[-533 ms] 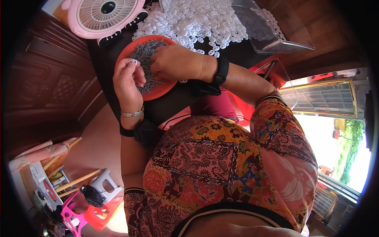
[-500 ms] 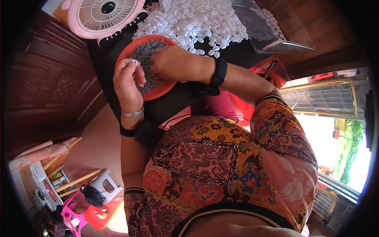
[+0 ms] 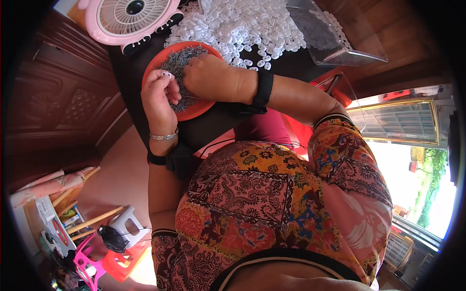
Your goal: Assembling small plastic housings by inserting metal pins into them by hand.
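Observation:
An orange bowl full of small grey screws stands on the dark table. At its left rim my left hand pinches a small white oval plastic piece between thumb and forefinger, its other fingers curled. My right hand reaches over the bowl from the right, closed, with its fingertips turned down and hidden, so what they hold cannot be made out. Behind the bowl spreads a big heap of white oval plastic pieces, each with two holes.
A pink fan stands at the far left of the table. To the far right, a clear plastic bin lies open with more white pieces inside. Stools, one a grey stool, are on the floor at lower left.
My right hand has shifted slightly left and its wrist has turned a little. My left hand stays by the rim with the white piece. The view has moved slightly.

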`<state>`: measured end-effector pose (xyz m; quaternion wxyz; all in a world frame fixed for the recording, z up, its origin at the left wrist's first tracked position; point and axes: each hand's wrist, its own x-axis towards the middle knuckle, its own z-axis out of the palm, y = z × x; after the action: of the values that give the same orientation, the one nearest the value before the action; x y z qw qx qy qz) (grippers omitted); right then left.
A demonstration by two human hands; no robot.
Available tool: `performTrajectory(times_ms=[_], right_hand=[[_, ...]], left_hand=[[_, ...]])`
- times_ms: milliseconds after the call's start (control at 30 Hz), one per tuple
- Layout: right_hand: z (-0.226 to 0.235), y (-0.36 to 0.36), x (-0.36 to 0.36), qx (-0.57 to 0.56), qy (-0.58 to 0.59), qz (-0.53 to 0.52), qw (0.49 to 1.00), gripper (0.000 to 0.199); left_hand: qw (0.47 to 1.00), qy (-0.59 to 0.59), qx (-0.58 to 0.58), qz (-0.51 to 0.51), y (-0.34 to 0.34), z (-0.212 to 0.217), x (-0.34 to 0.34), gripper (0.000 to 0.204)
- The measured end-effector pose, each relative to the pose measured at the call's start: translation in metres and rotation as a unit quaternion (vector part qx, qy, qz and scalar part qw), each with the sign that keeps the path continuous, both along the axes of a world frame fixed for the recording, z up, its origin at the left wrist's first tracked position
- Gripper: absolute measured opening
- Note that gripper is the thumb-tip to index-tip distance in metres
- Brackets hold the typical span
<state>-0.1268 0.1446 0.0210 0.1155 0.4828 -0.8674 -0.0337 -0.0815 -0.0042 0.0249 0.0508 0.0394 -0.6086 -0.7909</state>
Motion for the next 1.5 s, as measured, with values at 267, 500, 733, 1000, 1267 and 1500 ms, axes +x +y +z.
performTrajectory(times_ms=[267,500,733,1000,1267,1500], right_hand=[[0.0,0.009,-0.012,-0.052,-0.08,-0.026,0.995,0.014],[0.019,0.029,-0.022,-0.292,-0.296,-0.064,0.907,0.014],[0.025,0.028,-0.021,-0.435,-0.539,-0.04,0.72,0.017],[0.022,0.024,-0.018,-0.463,-0.586,-0.063,0.663,0.018],[0.018,0.021,-0.017,-0.438,-0.582,-0.054,0.683,0.019],[0.018,0.02,-0.016,-0.459,-0.562,-0.07,0.685,0.019]], left_hand=[[1.0,0.013,0.004,-0.006,-0.001,-0.001,-0.002,0.013],[0.999,0.004,-0.008,-0.048,0.001,-0.002,0.001,0.011],[0.997,-0.002,-0.056,-0.061,0.006,0.0,0.004,0.01],[0.997,0.01,-0.05,-0.059,0.007,-0.002,0.003,0.011],[0.996,0.016,-0.057,-0.067,0.007,-0.002,0.004,0.013],[0.996,0.007,-0.064,-0.062,0.008,-0.002,0.004,0.013]])
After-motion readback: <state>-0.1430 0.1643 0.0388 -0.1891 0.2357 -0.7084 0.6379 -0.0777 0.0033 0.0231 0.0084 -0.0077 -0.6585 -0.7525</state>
